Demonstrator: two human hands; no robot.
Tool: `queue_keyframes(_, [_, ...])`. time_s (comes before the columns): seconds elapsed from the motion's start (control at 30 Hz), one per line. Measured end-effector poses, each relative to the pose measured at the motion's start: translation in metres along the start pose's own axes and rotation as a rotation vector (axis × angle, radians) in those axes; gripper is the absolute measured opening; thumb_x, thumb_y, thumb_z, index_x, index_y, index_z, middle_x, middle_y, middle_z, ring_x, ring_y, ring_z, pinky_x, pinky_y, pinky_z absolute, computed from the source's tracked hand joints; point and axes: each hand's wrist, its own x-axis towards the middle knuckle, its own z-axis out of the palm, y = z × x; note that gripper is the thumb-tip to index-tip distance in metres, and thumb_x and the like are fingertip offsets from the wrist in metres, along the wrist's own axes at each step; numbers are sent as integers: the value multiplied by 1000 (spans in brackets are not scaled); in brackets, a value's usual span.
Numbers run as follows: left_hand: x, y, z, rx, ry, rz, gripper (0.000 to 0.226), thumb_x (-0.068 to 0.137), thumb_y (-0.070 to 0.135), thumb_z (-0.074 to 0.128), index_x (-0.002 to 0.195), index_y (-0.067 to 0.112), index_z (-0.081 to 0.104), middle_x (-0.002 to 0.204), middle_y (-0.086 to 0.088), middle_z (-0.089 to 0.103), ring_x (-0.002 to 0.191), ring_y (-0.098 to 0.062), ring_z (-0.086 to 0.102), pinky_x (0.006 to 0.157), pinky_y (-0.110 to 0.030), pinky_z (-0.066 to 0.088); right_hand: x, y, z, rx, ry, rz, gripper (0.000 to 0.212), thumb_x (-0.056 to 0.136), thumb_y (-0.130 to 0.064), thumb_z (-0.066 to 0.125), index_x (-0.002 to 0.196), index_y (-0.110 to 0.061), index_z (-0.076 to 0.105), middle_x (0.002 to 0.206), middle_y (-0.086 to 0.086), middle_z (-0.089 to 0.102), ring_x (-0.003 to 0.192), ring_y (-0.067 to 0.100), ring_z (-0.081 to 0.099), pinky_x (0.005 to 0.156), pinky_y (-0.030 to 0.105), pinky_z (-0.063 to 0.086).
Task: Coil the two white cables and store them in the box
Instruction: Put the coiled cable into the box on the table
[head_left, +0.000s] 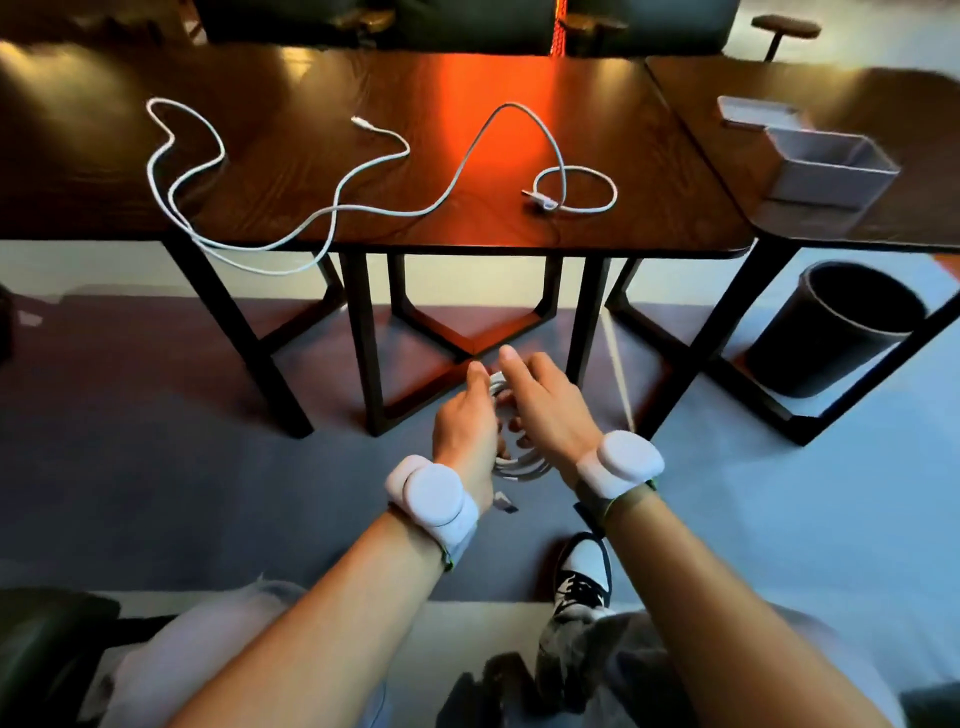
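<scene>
The coiled white cable (511, 465) sat between both hands below the tabletop's (597, 228) near edge, over the floor. The left hand (465, 431) was closed around the loops, thumb up, while the right hand (545, 400) steadied them from the other side, its fingers curled in and one finger extended. A plug end dangled just under the left wrist. It looked light, limp and springy, likely to unwind unless gripped across all its turns. The second white cable (332, 208) lay loose and snaking over the tabletop, one loop hanging past the front edge. The open white box (831, 171) stood on the neighbouring tabletop, right.
</scene>
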Motion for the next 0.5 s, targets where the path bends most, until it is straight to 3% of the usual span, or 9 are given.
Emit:
queue_keyframes(0.07, [-1, 4, 6, -12, -2, -3, 63, 93, 62, 44, 48, 23, 64, 39, 12, 49, 29, -9, 41, 47, -21, 37, 2, -2, -7, 74, 38, 18, 55, 78, -78, 36, 82, -27, 56, 79, -3, 70, 69, 17, 69, 69, 44, 60])
queue_keyframes(0.17, [-5, 12, 15, 1, -25, 16, 55, 95, 60, 44, 64, 19, 64, 45, 8, 59, 33, -11, 50, 51, -23, 41, 0, -3, -15, 18, 132, -32, 42, 89, -63, 39, 82, -26, 57, 79, -7, 67, 63, 2, 65, 57, 24, 55])
queue_keyframes(0.2, [-5, 14, 18, 7, -41, 25, 54, 95, 60, 44, 72, 17, 67, 55, 4, 65, 41, -15, 57, 55, -25, 47, -2, -4, -19, -17, 146, -50, 36, 91, -58, 40, 83, -27, 57, 82, -6, 68, 66, 4, 66, 58, 24, 55])
queue_keyframes(0.27, [-4, 20, 29, 14, -38, 34, 57, 94, 61, 43, 95, 12, 73, 87, -9, 75, 76, -27, 72, 77, -41, 59, 2, -8, -26, -64, 140, -68, 27, 93, -51, 42, 90, -29, 58, 90, -5, 69, 78, 13, 68, 68, 30, 54])
queue_keyframes(0.33, [-9, 28, 42, 34, -45, 57, 59, 94, 60, 42, 106, 10, 73, 106, -16, 74, 99, -38, 70, 93, -52, 55, 2, -15, -41, -112, 164, -102, 25, 95, -46, 43, 100, -28, 59, 95, -6, 68, 87, 15, 65, 75, 31, 50])
queue_keyframes(0.43, [-13, 47, 60, 88, -42, 107, 61, 96, 58, 41, 103, 6, 72, 110, -18, 73, 103, -38, 68, 97, -49, 53, 1, -28, -64, -164, 211, -143, 29, 96, -43, 45, 109, -23, 61, 97, -10, 65, 95, 15, 59, 84, 33, 46])
queue_keyframes(0.5, [-21, 68, 83, 165, -65, 136, 58, 99, 55, 38, 99, 8, 71, 110, -20, 72, 103, -38, 68, 97, -48, 53, 7, -34, -88, -220, 254, -152, 29, 96, -43, 44, 107, -22, 60, 104, -2, 69, 96, 18, 60, 83, 32, 46])
